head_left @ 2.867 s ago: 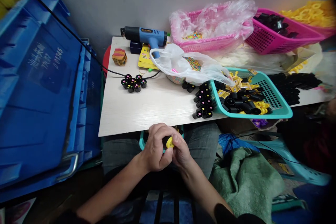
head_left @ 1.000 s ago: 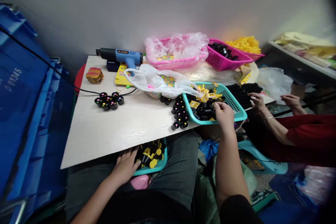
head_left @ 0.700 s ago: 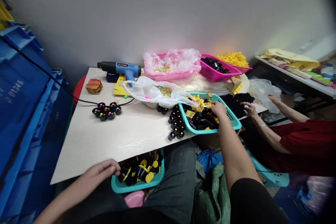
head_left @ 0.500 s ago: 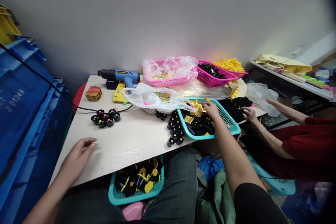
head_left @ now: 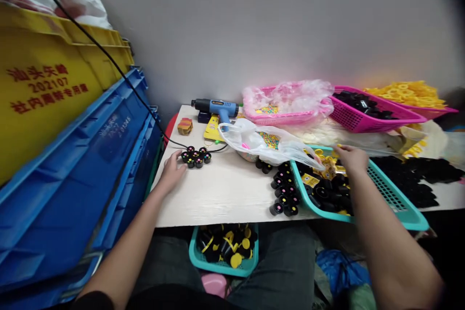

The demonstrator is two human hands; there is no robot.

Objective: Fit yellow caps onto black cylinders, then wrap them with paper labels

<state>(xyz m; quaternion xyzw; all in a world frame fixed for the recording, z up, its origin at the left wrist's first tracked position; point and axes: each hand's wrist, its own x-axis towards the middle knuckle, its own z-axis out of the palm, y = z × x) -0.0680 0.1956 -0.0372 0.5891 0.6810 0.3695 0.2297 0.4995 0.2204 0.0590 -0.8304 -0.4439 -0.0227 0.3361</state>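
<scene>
At a pale table (head_left: 218,198) against a grey wall, a person's two bare hands are spread wide apart. The left hand (head_left: 173,172) is half open, fingers loosely curled and seemingly holding nothing, just beside a tight cluster of black cups (head_left: 196,154) with coloured dots inside; whether it touches them is hard to tell. The right hand (head_left: 350,159) is above a teal basket (head_left: 416,223), thumb and fingertips drawn together on what appears to be a small yellow piece (head_left: 339,146) (its shape is too small to make out). That narrow pinch probably suits picking one item from a jumble, since the basket holds mixed black tubes (head_left: 323,193) and yellow bits. More cups (head_left: 281,202) stand in rows by its left side, perhaps grouped to stay upright and within reach.

Below the table's front edge, at the lap, a second basket (head_left: 225,267) holds black parts with yellow discs, likely kept close for easy reach. Farther back, a white plastic bag (head_left: 250,138) lies spread open, leaving its coloured beads (head_left: 271,140) accessible. Behind it is a blue heat gun (head_left: 218,106), apparently laid out of the way. Pink baskets (head_left: 378,123) line the wall.
</scene>
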